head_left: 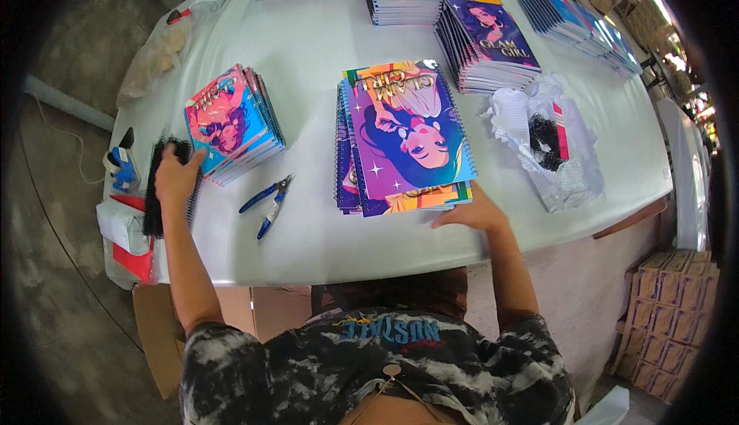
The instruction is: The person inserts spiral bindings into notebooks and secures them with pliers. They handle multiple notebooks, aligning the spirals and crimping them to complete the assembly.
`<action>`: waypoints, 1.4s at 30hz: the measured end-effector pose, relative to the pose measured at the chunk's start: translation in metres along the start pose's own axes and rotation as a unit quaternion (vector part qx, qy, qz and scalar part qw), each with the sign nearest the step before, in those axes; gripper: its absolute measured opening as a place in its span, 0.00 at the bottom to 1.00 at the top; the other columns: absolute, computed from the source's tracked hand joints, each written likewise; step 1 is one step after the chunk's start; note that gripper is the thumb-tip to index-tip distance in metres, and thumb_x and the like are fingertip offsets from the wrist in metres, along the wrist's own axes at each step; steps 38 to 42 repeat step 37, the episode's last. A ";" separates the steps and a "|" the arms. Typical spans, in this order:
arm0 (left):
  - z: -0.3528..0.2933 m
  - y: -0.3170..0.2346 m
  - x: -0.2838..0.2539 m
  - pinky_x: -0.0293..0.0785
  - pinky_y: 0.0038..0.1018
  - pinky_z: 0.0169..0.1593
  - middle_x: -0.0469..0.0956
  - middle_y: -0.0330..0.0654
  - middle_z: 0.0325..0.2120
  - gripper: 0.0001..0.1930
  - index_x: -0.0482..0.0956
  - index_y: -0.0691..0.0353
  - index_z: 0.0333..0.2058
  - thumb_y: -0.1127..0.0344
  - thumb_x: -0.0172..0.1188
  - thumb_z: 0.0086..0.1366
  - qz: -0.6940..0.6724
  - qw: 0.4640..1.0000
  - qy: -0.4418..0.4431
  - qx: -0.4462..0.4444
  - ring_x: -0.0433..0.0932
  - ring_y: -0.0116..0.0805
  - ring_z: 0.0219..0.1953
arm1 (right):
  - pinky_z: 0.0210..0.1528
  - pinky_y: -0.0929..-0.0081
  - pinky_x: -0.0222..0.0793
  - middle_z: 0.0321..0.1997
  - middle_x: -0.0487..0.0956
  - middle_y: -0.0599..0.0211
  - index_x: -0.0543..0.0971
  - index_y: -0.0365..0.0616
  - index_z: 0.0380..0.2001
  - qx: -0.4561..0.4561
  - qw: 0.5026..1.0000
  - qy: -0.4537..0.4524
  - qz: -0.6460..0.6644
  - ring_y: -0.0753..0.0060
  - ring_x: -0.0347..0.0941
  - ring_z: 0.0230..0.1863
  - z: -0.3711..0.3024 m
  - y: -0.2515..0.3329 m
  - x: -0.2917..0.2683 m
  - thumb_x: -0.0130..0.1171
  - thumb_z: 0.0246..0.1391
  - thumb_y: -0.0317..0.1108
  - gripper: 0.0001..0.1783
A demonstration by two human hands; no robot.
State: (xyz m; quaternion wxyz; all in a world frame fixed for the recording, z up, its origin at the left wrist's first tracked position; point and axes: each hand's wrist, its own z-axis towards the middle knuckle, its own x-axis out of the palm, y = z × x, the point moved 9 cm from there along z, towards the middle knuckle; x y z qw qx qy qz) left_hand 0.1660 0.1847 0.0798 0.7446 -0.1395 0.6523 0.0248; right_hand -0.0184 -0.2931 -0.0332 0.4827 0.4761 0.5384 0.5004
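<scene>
My left hand (177, 177) is at the left of the table, its fingers closed over a bundle of black spiral binding coils (154, 209). Just right of it stands a stack of spiral notebooks (227, 117) with pink and blue illustrated covers. In front of me lies a stack of notebooks (408, 136) with a purple and blue cover on top, its picture upside down to me. My right hand (477, 211) rests at that stack's lower right corner, thumb stretched out along the near edge; its other fingers are partly hidden. Between the stacks lie blue-handled cutting pliers (268, 203).
More notebook stacks stand at the back, one with a dark purple cover (493, 36), others at the far right (581, 25). Crumpled white paper (539, 171) holds black coils. A tape roll (119, 167) and a white package (123, 226) sit by the left edge. Cartons (666, 309) are stacked beyond.
</scene>
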 end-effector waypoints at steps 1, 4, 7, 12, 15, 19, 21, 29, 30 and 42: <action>-0.024 -0.022 -0.027 0.67 0.34 0.51 0.72 0.48 0.48 0.39 0.65 0.65 0.54 0.43 0.62 0.49 -0.083 0.994 -0.058 0.049 0.72 0.41 0.49 | 0.65 0.63 0.41 0.64 0.58 0.51 0.54 0.40 0.61 -0.109 0.992 -0.048 0.041 0.58 0.50 0.66 0.000 0.031 -0.009 0.72 0.28 0.55 0.59; -0.105 -0.130 -0.014 0.61 0.37 0.56 0.62 0.51 0.57 0.43 0.56 0.64 0.59 0.38 0.54 0.54 -0.412 0.868 0.014 0.276 0.63 0.43 0.58 | 0.66 0.63 0.38 0.64 0.56 0.47 0.55 0.36 0.61 -0.249 0.937 -0.214 0.116 0.55 0.48 0.66 -0.010 0.071 -0.034 0.56 0.43 0.64 0.52; -0.182 -0.201 0.010 0.49 0.40 0.61 0.54 0.56 0.60 0.42 0.55 0.65 0.60 0.36 0.46 0.58 -0.552 0.747 0.126 0.348 0.50 0.46 0.64 | 0.66 0.61 0.37 0.64 0.55 0.44 0.60 0.34 0.58 -0.277 0.937 -0.214 0.010 0.52 0.46 0.67 -0.008 0.082 -0.010 0.43 0.47 0.70 0.50; -0.216 -0.216 0.037 0.50 0.42 0.61 0.62 0.59 0.53 0.21 0.74 0.68 0.41 0.53 0.53 0.60 -0.572 0.749 -0.035 0.332 0.56 0.50 0.59 | 0.64 0.59 0.45 0.58 0.64 0.42 0.73 0.32 0.48 -0.337 0.901 -0.256 -0.099 0.49 0.54 0.64 -0.025 0.081 0.011 0.46 0.47 0.68 0.45; -0.221 -0.211 0.045 0.53 0.39 0.59 0.64 0.54 0.49 0.18 0.73 0.67 0.39 0.57 0.55 0.59 -0.563 0.767 -0.101 0.289 0.61 0.46 0.53 | 0.62 0.58 0.50 0.56 0.68 0.44 0.74 0.31 0.45 -0.315 0.899 -0.299 -0.056 0.49 0.58 0.62 -0.027 0.067 0.003 0.58 0.42 0.62 0.42; -0.210 -0.193 0.067 0.48 0.41 0.62 0.48 0.51 0.60 0.40 0.49 0.64 0.58 0.56 0.62 0.53 -0.642 0.730 -0.010 0.235 0.53 0.44 0.60 | 0.65 0.53 0.40 0.63 0.56 0.43 0.65 0.32 0.54 -0.223 0.917 -0.281 -0.173 0.48 0.58 0.62 -0.033 0.060 0.005 0.67 0.37 0.52 0.45; -0.227 -0.193 0.081 0.47 0.40 0.62 0.50 0.52 0.59 0.41 0.51 0.64 0.58 0.58 0.64 0.51 -0.595 0.754 0.130 0.246 0.51 0.46 0.62 | 0.66 0.47 0.31 0.67 0.47 0.44 0.57 0.38 0.60 -0.046 0.896 -0.200 -0.395 0.47 0.56 0.63 -0.030 0.026 0.006 0.68 0.36 0.47 0.49; -0.205 -0.207 0.140 0.58 0.37 0.58 0.67 0.53 0.49 0.35 0.61 0.64 0.53 0.69 0.67 0.46 -0.351 0.876 0.189 0.271 0.63 0.49 0.55 | 0.64 0.41 0.35 0.64 0.55 0.50 0.68 0.48 0.54 -0.147 0.893 -0.024 -0.425 0.51 0.55 0.63 0.021 -0.004 0.006 0.66 0.39 0.43 0.35; -0.193 -0.209 0.145 0.61 0.36 0.56 0.69 0.52 0.48 0.34 0.61 0.64 0.52 0.70 0.67 0.46 -0.382 0.873 0.187 0.239 0.66 0.47 0.53 | 0.64 0.41 0.35 0.64 0.55 0.49 0.68 0.48 0.53 -0.148 0.891 -0.020 -0.430 0.51 0.55 0.62 0.035 -0.007 0.004 0.66 0.40 0.43 0.35; -0.067 -0.221 0.163 0.70 0.31 0.48 0.73 0.49 0.46 0.34 0.62 0.64 0.50 0.72 0.69 0.44 -0.426 0.883 0.108 0.163 0.75 0.41 0.44 | 0.64 0.39 0.36 0.63 0.58 0.48 0.63 0.50 0.57 -0.076 0.899 0.011 -0.430 0.51 0.56 0.62 0.179 -0.017 0.003 0.64 0.42 0.47 0.38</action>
